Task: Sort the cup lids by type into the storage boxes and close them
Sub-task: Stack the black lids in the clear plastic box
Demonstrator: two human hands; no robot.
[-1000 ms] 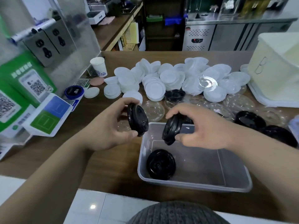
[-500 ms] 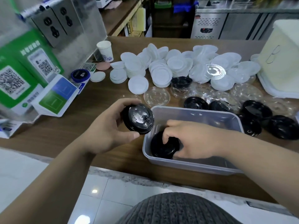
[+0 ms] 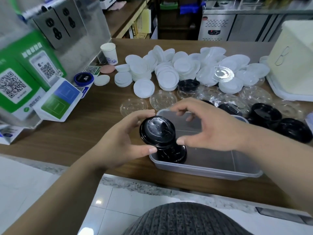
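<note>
My left hand (image 3: 122,141) grips a black cup lid (image 3: 157,132) by its rim, top side up, over the near left corner of a clear plastic storage box (image 3: 220,168). My right hand (image 3: 208,126) hovers just right of that lid with fingers spread, its thumb touching the lid's edge. A stack of black lids (image 3: 174,154) lies in the box's near left corner, partly hidden under the held lid. More black lids (image 3: 265,114) lie on the counter to the right. White lids (image 3: 169,77) and clear lids (image 3: 162,100) are piled behind the box.
A white storage box (image 3: 293,65) stands at the far right. A paper cup (image 3: 109,53), a blue round tin (image 3: 83,78) and green QR code stands (image 3: 22,82) sit on the left. The wooden counter's front edge (image 3: 118,173) runs close below the clear box.
My right hand set its black lid on the stack in the box, let go and rose beside the left hand's lid. My left hand moved its lid right, over the box corner.
</note>
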